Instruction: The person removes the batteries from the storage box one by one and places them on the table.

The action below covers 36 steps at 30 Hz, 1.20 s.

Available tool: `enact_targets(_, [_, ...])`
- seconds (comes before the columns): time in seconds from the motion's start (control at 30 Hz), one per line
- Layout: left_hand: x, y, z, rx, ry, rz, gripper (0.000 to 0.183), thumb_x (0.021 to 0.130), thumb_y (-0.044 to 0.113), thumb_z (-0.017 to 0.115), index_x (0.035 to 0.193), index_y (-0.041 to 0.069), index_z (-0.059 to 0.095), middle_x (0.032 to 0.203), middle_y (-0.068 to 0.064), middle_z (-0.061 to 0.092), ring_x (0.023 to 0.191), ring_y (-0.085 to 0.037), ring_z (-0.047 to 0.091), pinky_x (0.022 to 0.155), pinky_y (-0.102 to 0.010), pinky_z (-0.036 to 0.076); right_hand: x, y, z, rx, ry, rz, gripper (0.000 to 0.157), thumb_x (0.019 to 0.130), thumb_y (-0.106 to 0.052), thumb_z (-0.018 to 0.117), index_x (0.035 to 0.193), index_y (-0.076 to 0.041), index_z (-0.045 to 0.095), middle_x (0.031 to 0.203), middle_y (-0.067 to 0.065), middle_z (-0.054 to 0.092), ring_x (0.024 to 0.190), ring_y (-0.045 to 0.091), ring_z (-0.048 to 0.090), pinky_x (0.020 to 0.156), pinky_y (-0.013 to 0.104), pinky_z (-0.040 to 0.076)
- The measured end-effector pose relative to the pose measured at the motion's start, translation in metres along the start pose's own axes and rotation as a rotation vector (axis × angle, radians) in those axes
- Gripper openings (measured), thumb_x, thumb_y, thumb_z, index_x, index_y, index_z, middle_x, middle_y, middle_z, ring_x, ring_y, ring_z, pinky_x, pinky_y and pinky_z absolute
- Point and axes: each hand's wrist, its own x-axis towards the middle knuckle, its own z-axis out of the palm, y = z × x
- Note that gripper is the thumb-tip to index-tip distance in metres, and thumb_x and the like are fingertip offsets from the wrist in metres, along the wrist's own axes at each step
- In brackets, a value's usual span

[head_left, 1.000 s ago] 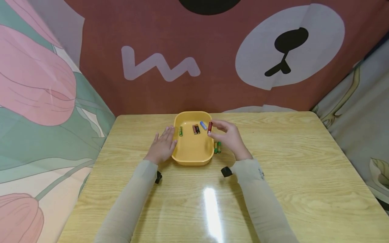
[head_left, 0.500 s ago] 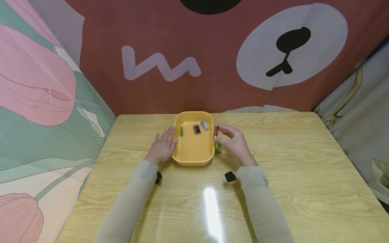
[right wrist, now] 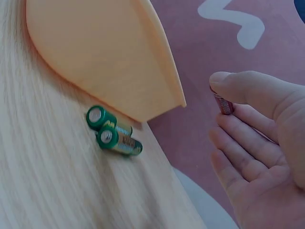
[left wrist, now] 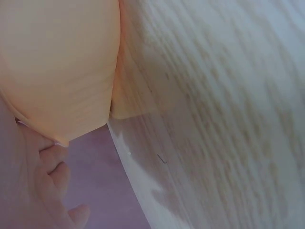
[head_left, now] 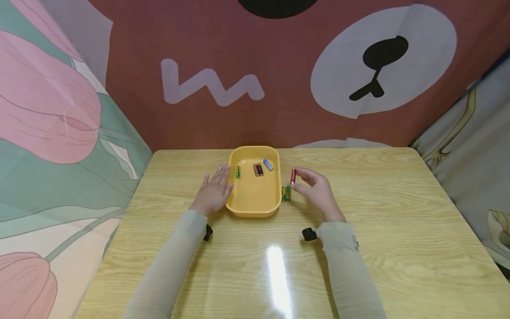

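Observation:
My right hand pinches a red battery between thumb and fingers, off to the right of the yellow tray. In the right wrist view the red battery is held up at the thumb tip. Two green batteries lie side by side on the table against the tray's right side. My left hand rests with straight fingers along the tray's left rim. Inside the tray are a green battery, a dark red battery, a black battery and a blue battery.
The wooden table runs back to a reddish-brown printed cloth. A flowered cloth hangs at the left, another printed cloth at the right.
My right hand has moved right and slightly toward me with the red battery, from over the tray's right rim to beyond the two green ones. The left hand stays in place.

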Motion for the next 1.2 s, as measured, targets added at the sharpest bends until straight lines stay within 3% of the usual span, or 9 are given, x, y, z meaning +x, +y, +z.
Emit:
enact_targets(0.17, [-0.001, 0.000, 0.000, -0.007, 0.000, -0.001, 0.061, 0.103, 0.038, 0.024, 0.152, 0.009, 0.003, 0.158, -0.005, 0.007, 0.143, -0.019, 0.001, 0.114, -0.050, 0.005, 0.000, 0.011, -0.003, 0.022, -0.020, 0.031, 0.053, 0.082, -0.011, 0.074, 0.130, -0.002, 0.054, 0.133, 0.014, 0.053, 0.126, 0.033, 0.044, 0.105, 0.045, 0.034])
enact_targets(0.3, [-0.001, -0.001, 0.001, -0.008, -0.002, 0.000, 0.060, 0.103, 0.038, 0.024, 0.152, 0.009, 0.003, 0.157, -0.004, 0.005, 0.143, -0.019, 0.001, 0.113, -0.051, 0.006, 0.003, 0.028, -0.004, 0.019, -0.038, 0.075, 0.051, 0.082, -0.012, 0.073, 0.130, -0.009, 0.056, 0.133, 0.009, 0.053, 0.127, 0.030, 0.044, 0.105, 0.043, 0.035])
enact_targets(0.47, [-0.001, -0.002, 0.002, -0.006, 0.007, 0.004, 0.060, 0.103, 0.038, 0.024, 0.152, 0.010, 0.003, 0.157, -0.003, 0.006, 0.143, -0.019, 0.002, 0.113, -0.051, 0.008, 0.008, 0.049, -0.003, -0.029, -0.038, 0.068, 0.051, 0.082, -0.016, 0.074, 0.130, -0.016, 0.057, 0.133, 0.002, 0.053, 0.126, 0.025, 0.045, 0.103, 0.041, 0.038])
enact_targets(0.9, [0.000, -0.001, 0.001, -0.006, 0.005, 0.014, 0.061, 0.103, 0.037, 0.024, 0.152, 0.008, 0.003, 0.157, -0.005, 0.006, 0.143, -0.020, 0.001, 0.113, -0.052, 0.005, 0.007, 0.069, -0.005, -0.066, -0.061, 0.093, 0.055, 0.080, -0.019, 0.076, 0.130, -0.016, 0.056, 0.130, 0.004, 0.057, 0.118, 0.024, 0.052, 0.103, 0.043, 0.037])
enact_targets(1.2, [0.000, -0.001, 0.001, -0.018, 0.011, 0.006, 0.060, 0.103, 0.038, 0.025, 0.152, 0.010, 0.004, 0.157, -0.003, 0.006, 0.143, -0.018, 0.002, 0.113, -0.051, 0.006, 0.007, 0.080, -0.001, -0.026, -0.070, 0.072, 0.052, 0.080, -0.017, 0.076, 0.128, -0.014, 0.057, 0.126, 0.002, 0.059, 0.120, 0.021, 0.051, 0.105, 0.041, 0.035])
